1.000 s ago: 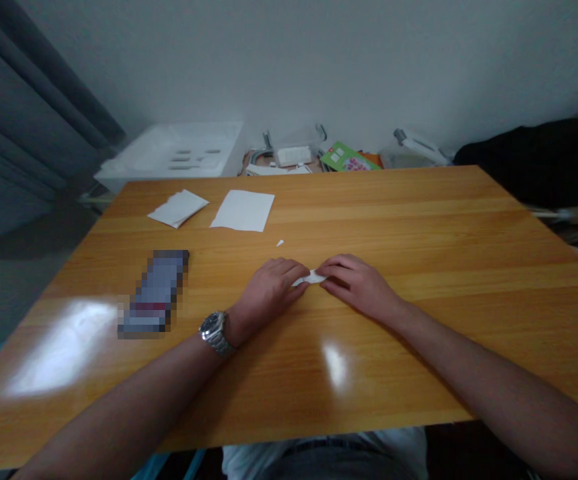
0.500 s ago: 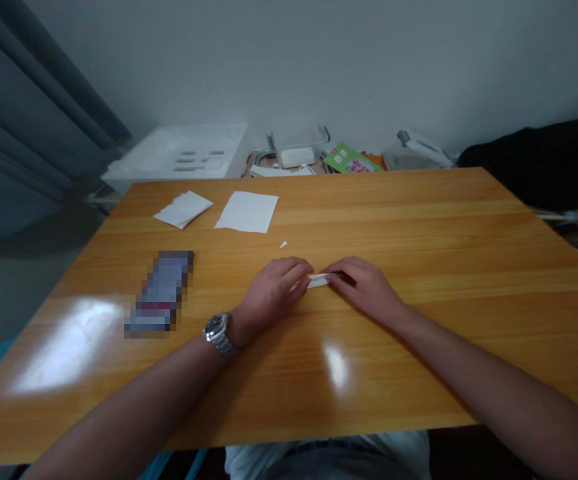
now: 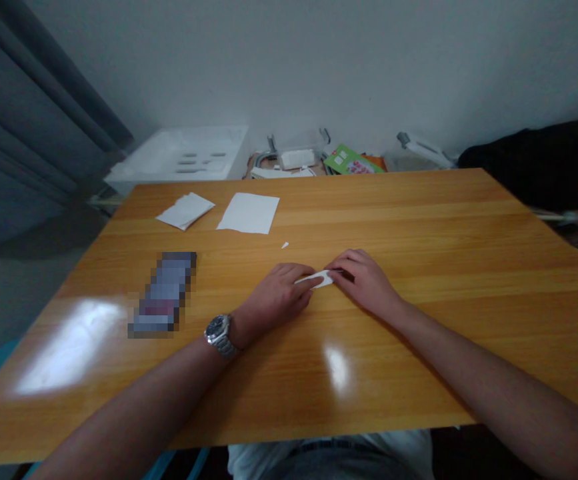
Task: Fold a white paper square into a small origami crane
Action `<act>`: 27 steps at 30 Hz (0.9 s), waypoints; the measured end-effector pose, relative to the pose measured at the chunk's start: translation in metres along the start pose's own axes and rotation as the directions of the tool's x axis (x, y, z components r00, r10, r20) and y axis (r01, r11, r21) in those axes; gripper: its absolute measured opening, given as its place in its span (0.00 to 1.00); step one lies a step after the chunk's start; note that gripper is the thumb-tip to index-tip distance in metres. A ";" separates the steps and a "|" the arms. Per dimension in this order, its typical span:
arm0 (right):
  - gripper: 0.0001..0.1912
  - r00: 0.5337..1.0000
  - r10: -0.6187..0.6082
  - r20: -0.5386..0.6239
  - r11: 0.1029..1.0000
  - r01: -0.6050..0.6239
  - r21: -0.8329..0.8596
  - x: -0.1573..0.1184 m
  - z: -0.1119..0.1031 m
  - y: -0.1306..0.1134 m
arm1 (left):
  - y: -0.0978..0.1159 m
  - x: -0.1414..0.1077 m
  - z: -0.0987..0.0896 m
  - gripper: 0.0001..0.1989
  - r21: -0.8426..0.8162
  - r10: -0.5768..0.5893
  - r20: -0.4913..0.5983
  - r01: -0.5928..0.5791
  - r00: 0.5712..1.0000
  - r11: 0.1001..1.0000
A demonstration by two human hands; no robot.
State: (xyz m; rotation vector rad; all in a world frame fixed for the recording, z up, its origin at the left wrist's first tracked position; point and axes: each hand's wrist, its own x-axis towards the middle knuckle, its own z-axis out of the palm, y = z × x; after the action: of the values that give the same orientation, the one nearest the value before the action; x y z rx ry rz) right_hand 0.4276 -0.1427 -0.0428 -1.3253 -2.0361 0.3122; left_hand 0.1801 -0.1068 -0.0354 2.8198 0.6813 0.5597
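Observation:
A small strip of folded white paper lies low over the table between my hands. My left hand, with a metal watch on its wrist, is on the strip's left part; one finger stretches across the paper's face. Its other fingers are partly hidden. At the strip's right end, my right hand pinches the paper between thumb and fingers. A tiny white paper scrap rests just beyond my left hand.
A white paper sheet and a folded white paper lie at the far left of the wooden table. A blurred-out phone is to the left. Behind the table stand a white tray and a green booklet.
My left hand has shifted its grip, and a finger now reaches over the strip. More of the strip's face shows, slightly tilted. My right hand has moved slightly up.

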 end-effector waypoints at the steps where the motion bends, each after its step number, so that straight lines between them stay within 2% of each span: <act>1: 0.06 1.000 0.002 -0.001 1.000 -0.002 0.001 0.000 0.000 0.000 | 0.000 0.000 0.000 0.19 0.006 0.000 0.001 0.000 1.000 1.000; 10: 0.05 0.999 0.012 -0.036 1.000 -0.012 0.020 0.000 0.000 -0.002 | 0.003 0.002 -0.003 0.19 -0.028 0.025 0.012 -0.024 1.000 0.999; 16: 0.07 0.998 -0.036 -0.056 0.999 0.036 0.003 0.000 -0.002 -0.006 | 0.006 0.002 -0.009 0.18 0.022 -0.034 0.023 0.034 0.999 0.999; 21: 0.09 0.992 -0.127 0.010 0.992 0.127 -0.013 -0.001 -0.002 -0.007 | 0.009 0.002 -0.008 0.17 -0.012 -0.076 -0.033 0.075 0.997 0.997; 27: 0.10 0.979 -0.179 0.100 0.982 0.184 -0.043 -0.003 -0.002 -0.005 | 0.010 0.002 -0.011 0.15 -0.031 -0.050 -0.024 0.050 0.998 0.998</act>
State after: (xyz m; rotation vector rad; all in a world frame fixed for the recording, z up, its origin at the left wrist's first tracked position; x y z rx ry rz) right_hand 0.4258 -0.1477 -0.0397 -1.1631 -2.2416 0.2453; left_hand 0.1813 -0.1132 -0.0220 2.7640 0.7395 0.5916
